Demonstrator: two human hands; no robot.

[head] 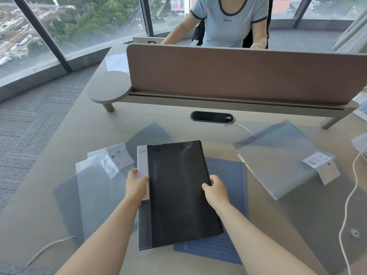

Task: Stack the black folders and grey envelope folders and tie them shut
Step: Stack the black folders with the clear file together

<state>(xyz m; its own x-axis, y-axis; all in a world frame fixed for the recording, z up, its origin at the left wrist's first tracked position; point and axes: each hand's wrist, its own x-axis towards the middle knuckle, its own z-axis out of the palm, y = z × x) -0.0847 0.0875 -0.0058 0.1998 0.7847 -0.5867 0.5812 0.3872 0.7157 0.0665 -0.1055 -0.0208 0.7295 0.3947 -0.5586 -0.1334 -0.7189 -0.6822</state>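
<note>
From the head camera we see a black folder [178,193] in the middle of the desk [49,175], lying over a blue cutting mat [230,195] whose right side and near edge show beyond it. Our left hand [137,185] grips the folder's left edge, thumb on top over the pale spine label [142,165]; how its other fingers lie we cannot tell. Our right hand [215,190] holds the right edge, fingers curled around it.

Left of the black folder, grey envelope folders [95,187] lie fanned and overlapping, white labels showing. To the far right another grey envelope folder pile [278,161] lies tilted, well apart from the black one, with a white tag at its right edge. A white string [349,199] runs along the right side, and a thinner thread [45,247] lies at the near left. Beyond the brown divider panel [238,72] a person in a light blue shirt [228,18] sits.
</note>
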